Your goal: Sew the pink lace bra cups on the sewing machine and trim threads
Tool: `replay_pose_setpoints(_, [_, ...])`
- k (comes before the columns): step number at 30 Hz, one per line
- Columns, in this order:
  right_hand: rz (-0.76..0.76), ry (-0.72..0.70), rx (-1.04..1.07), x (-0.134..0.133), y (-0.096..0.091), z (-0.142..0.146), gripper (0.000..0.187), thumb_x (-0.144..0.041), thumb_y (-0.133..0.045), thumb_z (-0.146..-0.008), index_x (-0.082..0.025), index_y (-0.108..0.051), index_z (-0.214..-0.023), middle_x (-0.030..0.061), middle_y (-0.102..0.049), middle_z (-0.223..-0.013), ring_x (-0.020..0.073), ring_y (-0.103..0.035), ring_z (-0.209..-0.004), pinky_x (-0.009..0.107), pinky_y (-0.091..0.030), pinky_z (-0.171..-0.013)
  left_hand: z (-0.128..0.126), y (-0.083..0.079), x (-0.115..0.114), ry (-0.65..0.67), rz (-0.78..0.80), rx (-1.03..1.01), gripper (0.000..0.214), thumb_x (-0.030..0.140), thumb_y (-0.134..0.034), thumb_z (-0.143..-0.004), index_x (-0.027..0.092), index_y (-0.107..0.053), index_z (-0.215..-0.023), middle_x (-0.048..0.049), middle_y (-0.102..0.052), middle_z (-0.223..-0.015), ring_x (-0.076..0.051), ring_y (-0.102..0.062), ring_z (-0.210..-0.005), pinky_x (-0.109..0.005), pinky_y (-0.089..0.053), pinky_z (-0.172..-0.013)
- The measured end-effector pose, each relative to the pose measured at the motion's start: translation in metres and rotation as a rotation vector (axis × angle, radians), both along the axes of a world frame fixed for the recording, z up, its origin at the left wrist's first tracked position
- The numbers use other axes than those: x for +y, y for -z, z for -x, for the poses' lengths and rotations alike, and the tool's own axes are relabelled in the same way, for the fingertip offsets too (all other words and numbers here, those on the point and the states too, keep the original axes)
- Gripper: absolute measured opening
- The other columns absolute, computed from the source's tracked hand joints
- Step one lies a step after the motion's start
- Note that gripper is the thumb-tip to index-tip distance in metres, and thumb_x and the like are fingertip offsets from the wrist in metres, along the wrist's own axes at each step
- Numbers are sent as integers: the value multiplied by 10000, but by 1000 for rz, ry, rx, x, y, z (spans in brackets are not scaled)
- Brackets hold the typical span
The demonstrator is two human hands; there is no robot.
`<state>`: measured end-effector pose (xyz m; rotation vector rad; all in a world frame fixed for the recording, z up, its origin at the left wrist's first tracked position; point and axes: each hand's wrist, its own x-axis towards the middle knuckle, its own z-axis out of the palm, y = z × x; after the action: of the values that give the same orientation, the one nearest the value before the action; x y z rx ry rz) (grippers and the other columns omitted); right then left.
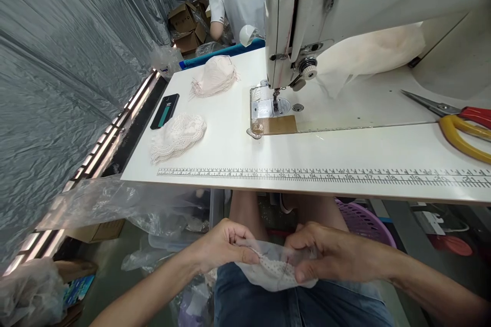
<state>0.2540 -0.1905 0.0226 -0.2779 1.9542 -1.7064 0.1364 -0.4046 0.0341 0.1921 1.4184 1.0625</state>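
Observation:
Over my lap, in front of the table edge, a sheer white piece of fabric with lace (276,269) is stretched between my hands. My left hand (226,246) pinches its left end between thumb and fingers. On the other end, my right hand (320,253) grips the cloth, thumb on top. Beyond the table edge stands the sewing machine (286,25), its needle and presser foot (275,102) above the metal plate. A stack of cream lace pieces (178,137) lies on the table's left part, and a stack of pale pink pieces (215,76) lies behind it.
A dark phone (164,111) rests at the table's left side. Scissors with red and yellow handles (462,115) lie at the right. A printed ruler (322,176) runs along the front edge. Below are a purple basket (364,222) and plastic bags. A person (243,0) sits across.

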Motion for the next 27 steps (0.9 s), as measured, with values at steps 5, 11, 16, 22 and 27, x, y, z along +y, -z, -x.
replay_pose_setpoints(5, [4,99,-9,-10,7,1,217,-368,-650,-792,-156,-666,-745,-17,-568,-670,123,-502,-631,208,-331,-537,-1,-1,-1,-49,28,19,322,344,-837,-539,100,-686,-685,3,-621,-582,-62,-527,-527,-169,-417,-537])
replay_pose_setpoints(11, [16,37,-39,-8,9,-1,276,-378,-587,-839,-152,-625,-685,-37,-475,-627,99,-420,-581,216,-274,-510,1,-2,-3,32,-20,-5,301,321,-816,-579,98,-707,-749,-30,-656,-668,-100,-582,-615,-211,-451,-611])
replay_pose_setpoints(16, [-85,84,31,-16,10,2,281,-462,-661,-773,-185,-659,-825,-16,-537,-718,146,-489,-692,230,-329,-583,-2,-1,3,3,-9,-14,348,353,-830,-533,100,-709,-739,-33,-655,-686,-111,-579,-637,-226,-441,-635])
replay_pose_setpoints(22, [59,72,12,-21,16,12,329,-444,-575,-851,-153,-615,-702,-31,-467,-677,94,-424,-606,212,-285,-528,-2,-4,2,42,49,69,378,403,-816,-532,98,-701,-724,-23,-622,-659,-101,-526,-589,-220,-404,-591])
replay_pose_setpoints(27, [-27,46,63,-22,11,14,300,-387,-558,-867,-149,-603,-690,-34,-466,-661,97,-435,-600,219,-289,-536,0,-3,2,191,-12,177,315,348,-781,-597,115,-711,-796,29,-529,-592,-67,-418,-545,-175,-301,-508])
